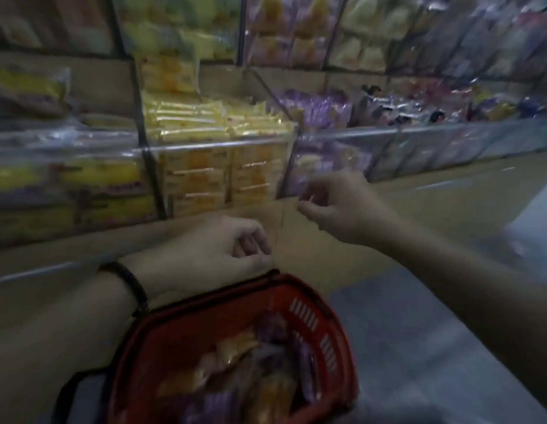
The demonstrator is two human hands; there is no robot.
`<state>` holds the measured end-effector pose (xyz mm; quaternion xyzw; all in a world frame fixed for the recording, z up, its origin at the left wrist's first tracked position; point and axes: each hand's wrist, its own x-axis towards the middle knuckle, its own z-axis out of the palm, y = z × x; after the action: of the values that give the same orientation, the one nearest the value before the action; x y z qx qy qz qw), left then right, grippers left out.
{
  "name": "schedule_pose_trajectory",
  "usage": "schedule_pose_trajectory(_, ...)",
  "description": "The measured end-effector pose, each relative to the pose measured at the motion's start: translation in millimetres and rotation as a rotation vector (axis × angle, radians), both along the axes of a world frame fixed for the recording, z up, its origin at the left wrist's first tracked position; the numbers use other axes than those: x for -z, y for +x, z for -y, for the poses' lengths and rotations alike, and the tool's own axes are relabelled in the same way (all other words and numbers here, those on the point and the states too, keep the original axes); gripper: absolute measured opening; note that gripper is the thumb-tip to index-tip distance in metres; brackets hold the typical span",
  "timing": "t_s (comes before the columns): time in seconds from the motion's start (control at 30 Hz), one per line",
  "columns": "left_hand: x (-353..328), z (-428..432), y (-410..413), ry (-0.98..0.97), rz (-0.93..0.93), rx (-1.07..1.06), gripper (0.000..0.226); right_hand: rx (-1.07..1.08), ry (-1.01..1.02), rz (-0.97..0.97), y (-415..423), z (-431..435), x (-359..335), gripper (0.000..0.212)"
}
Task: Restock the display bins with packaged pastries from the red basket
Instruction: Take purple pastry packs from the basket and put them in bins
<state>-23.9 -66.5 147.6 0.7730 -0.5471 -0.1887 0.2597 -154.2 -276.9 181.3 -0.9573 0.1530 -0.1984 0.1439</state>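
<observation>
blur softens every edge, so labels are unreadable and the packaged pastries [232, 350], orange and purple wrappers, cannot be counted. they lie heaped in one red slotted plastic basket [336, 332], just below the left fingers and cut off by the lower edge.

two bare hands show. the left hand [217, 249], one dark band [125, 283] on its wrist, hangs with loosely curled fingers and nothing in them. the right hand [336, 206] has its thumb and forefinger drawn close; whether they pinch anything cannot be told.

beyond the fingertips stand clear-fronted display bins: one of yellow stacked packs [189, 179] past the left fingers, one of purple packs [321, 166] just beyond the right fingers. further bins to either side are too smeared to count.
</observation>
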Motion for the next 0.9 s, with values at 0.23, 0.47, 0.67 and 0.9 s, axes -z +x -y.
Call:
schedule_pose_trajectory(0.23, 103.7, -52.6, 4.7, 0.306, -0.119, -0.098, 0.010, 0.138, 0.322, -0.564, -1.2, -22.7, 132.3, 0.024)
schedule_pose_trajectory(0.47, 145.8, -63.6, 38.1, 0.561, -0.095, -0.115, 0.025, 0.265, 0.244, -0.956, -7.0, -22.1, 273.2, 0.038)
schedule_pose_trajectory(0.67, 166.2, -66.2, 59.8, 0.746, 0.014, -0.034, 0.033, 0.271, 0.191, -1.210, -5.7, 19.9, 400.0, 0.083)
schedule_pose_trajectory(0.9, 177.4, -65.2, 58.5, 0.932, 0.016, 0.098, 0.049, 0.235, 0.120, -1.178, 19.6, -13.8, 326.1, 0.067)
